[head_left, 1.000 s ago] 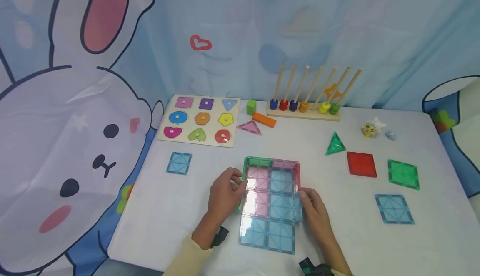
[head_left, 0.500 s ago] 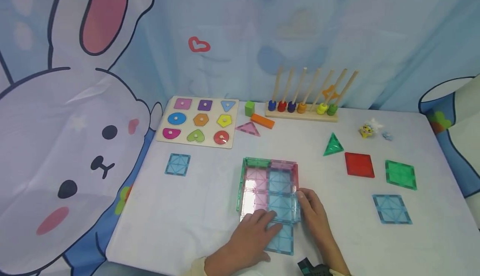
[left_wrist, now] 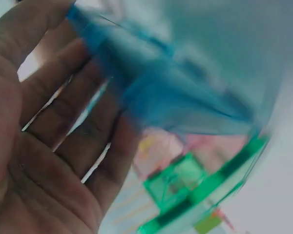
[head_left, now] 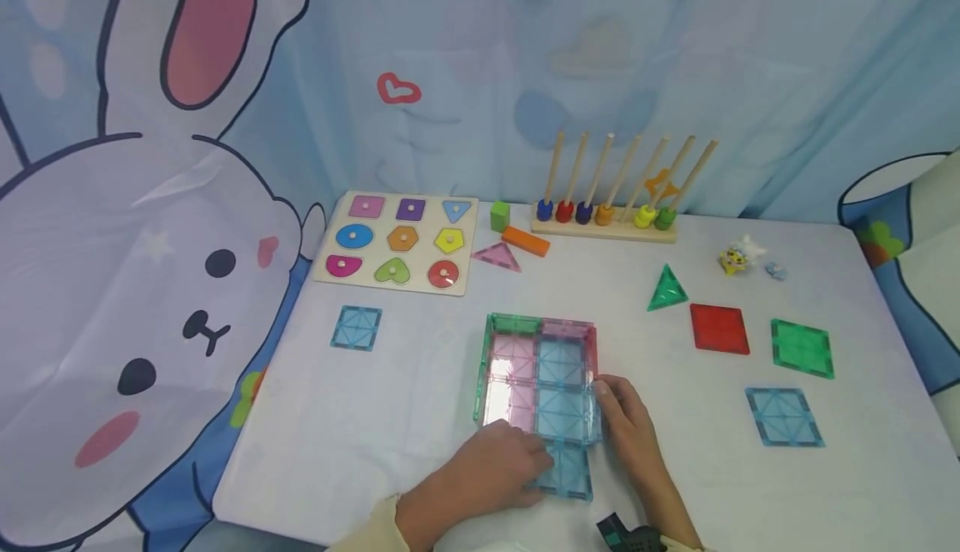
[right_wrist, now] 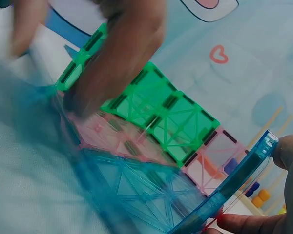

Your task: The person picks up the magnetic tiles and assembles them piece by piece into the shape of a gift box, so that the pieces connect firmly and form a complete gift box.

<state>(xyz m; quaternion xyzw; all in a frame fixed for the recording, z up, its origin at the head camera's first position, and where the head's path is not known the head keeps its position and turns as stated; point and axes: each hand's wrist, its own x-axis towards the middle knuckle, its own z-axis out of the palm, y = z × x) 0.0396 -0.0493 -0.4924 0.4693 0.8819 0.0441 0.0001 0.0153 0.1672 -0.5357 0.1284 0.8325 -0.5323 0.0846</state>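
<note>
In the head view, magnetic tiles form a flat base of pink tiles point(head_left: 513, 402) and blue tiles point(head_left: 561, 410). Upright green tiles point(head_left: 481, 377) line its left side, with green and pink along the far side. My left hand point(head_left: 491, 464) holds the near blue tiles point(head_left: 567, 473), partly covering them; in the left wrist view its fingers point(left_wrist: 63, 102) lie against a blurred, tilted blue tile. On the right side, my right hand point(head_left: 633, 427) pinches an upright blue tile point(right_wrist: 239, 173) between thumb and fingers.
Loose tiles lie right: green triangle point(head_left: 667, 289), red square point(head_left: 719, 328), green square point(head_left: 802, 348), blue square point(head_left: 785, 417). Another blue square point(head_left: 356, 328) lies left. A shape puzzle board point(head_left: 397, 243), pink triangle point(head_left: 497, 257), orange block point(head_left: 526, 241) and peg stacker point(head_left: 603, 232) stand behind.
My left hand has left the green left wall, moved toward me and right, and taken hold of the near blue tiles, which have shifted slightly. My right hand stays at the right side.
</note>
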